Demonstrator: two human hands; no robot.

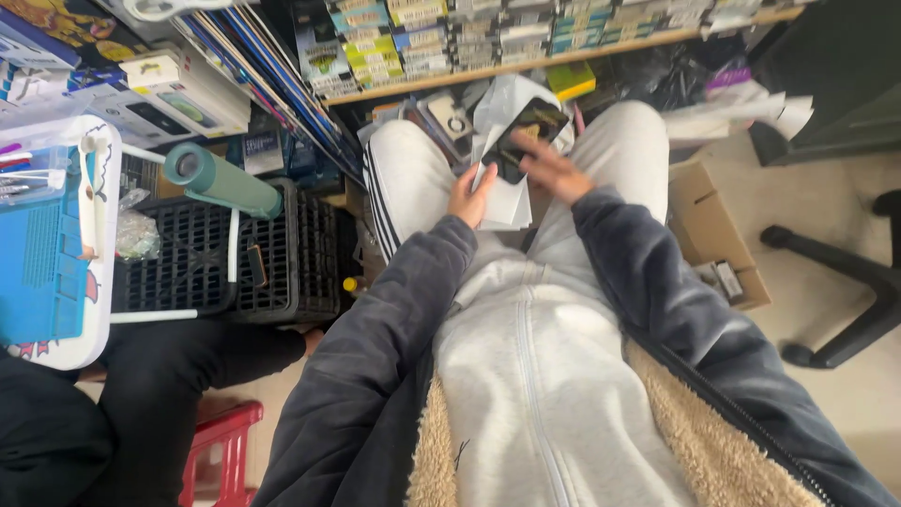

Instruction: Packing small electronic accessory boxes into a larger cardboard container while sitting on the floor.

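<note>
I sit with my knees in light grey trousers ahead of me. My left hand (469,195) grips the lower end of a black phone (524,137) and a folded white sheet (504,195) held under it, above my lap. My right hand (552,169) lies across the phone's right side, fingers spread and touching its dark screen. The phone tilts up to the right. Both arms wear dark grey fleece sleeves.
A shelf (526,66) of small boxed items runs along the top. Black plastic crates (244,263) with a green cylinder (221,178) stand at left. A cardboard box (713,235) and a chair base (845,282) are at right. Another person's dark legs (141,385) and a red stool (221,451) sit bottom left.
</note>
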